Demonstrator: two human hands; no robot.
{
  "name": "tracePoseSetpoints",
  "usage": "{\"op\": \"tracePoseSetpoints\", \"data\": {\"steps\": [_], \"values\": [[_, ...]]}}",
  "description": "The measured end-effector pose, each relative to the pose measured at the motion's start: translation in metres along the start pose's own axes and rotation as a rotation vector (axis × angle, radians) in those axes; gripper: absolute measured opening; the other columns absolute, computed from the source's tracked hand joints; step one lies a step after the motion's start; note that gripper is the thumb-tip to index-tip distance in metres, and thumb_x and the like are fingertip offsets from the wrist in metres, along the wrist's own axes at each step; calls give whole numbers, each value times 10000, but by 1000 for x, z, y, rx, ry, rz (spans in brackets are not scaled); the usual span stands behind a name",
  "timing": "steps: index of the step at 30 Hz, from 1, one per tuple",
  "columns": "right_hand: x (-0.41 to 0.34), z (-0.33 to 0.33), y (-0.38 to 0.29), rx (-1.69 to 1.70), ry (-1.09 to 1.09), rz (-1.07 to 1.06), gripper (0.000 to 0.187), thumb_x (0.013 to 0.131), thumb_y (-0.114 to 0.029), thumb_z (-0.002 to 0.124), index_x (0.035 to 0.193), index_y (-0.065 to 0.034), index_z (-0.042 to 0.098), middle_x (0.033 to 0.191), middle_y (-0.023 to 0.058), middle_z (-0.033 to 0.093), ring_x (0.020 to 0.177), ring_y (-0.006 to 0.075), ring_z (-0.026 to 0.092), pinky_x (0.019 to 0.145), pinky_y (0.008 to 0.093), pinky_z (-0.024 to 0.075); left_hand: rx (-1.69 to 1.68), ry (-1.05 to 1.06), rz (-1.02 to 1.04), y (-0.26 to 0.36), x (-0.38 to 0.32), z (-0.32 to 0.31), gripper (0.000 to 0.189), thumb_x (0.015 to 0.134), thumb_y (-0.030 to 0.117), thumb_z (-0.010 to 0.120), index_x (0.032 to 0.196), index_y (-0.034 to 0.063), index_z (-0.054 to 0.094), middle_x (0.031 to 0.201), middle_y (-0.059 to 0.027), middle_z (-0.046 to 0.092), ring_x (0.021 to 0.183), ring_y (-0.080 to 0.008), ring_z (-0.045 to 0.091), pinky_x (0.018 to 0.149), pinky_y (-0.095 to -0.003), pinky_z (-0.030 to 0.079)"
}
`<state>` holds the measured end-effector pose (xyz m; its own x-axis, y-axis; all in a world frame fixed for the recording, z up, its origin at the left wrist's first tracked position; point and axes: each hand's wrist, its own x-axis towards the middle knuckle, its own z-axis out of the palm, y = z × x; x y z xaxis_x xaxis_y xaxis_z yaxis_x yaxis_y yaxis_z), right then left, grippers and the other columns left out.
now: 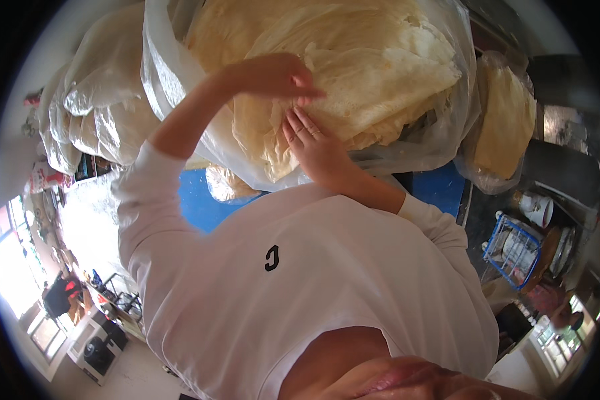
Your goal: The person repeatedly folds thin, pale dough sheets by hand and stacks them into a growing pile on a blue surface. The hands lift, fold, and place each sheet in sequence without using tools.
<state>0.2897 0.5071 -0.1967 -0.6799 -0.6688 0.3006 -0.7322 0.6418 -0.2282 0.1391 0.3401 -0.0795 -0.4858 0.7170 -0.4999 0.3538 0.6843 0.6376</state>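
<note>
Before me lies a large pile of thin pale-yellow flatbread sheets [380, 75], with ragged edges and some folds, inside a wide-mouthed translucent plastic bag [425, 155]. My right hand [315, 145] rests on the near part of the pile, its fingers extended; one finger wears a ring. Just beyond it, my left hand [285, 77] reaches over the sheets with the wrist bent and the fingers partly curled. Whether those fingers pinch a sheet edge is hidden by the hand itself. Both hands are close together near the bag's middle.
Filled plastic bags [100, 105] are heaped at the left. Another bagged stack of folded sheets [502, 120] lies right. A small wrapped bundle [227, 182] sits on a blue surface [200, 200] near my body. A blue-edged wire basket [512, 250] and a person [550, 300] appear at far right.
</note>
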Motion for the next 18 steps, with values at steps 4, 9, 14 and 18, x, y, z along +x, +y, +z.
{"op": "tracePoseSetpoints", "data": {"steps": [4, 9, 14, 18], "values": [[-14, 4, 23, 445, -44, 66, 479, 906, -147, 596, 1361, -17, 524, 1434, 156, 517, 1377, 287, 448, 1131, 376, 383, -514, -285, -156, -50, 61, -24, 484, 997, 438, 527, 1132, 5, 696, 1006, -83, 745, 865, -155, 671, 809, -309, 526], [-22, -13, 55, 1538, 222, 1012, 413, 1044, -257, 476, 1411, -73, 431, 1464, 78, 481, 1373, 238, 445, 1162, 371, 364, -87, -217, -140, -105, 82, -72, 591, 1012, 487, 472, 1112, -63, 663, 1136, -169, 698, 864, -196, 663, 828, -316, 521], [-18, -34, 56, 2513, 659, 1101, 445, 1075, -350, 410, 1449, -114, 365, 1501, 57, 428, 1382, 216, 423, 1157, 394, 367, 245, 626, -430, -73, 51, -63, 637, 989, 534, 467, 1212, -49, 596, 1320, -187, 592, 1066, -294, 627, 960, -423, 442], [-15, -44, 62, 2626, 551, 963, 428, 1065, -315, 443, 1440, -113, 392, 1456, 71, 474, 1356, 218, 449, 1148, 397, 367, 1097, 960, -399, -17, 59, 79, 836, 932, 632, 482, 1428, -38, 426, 1474, -233, 443, 1417, -375, 353, 1175, -521, 196]]}}
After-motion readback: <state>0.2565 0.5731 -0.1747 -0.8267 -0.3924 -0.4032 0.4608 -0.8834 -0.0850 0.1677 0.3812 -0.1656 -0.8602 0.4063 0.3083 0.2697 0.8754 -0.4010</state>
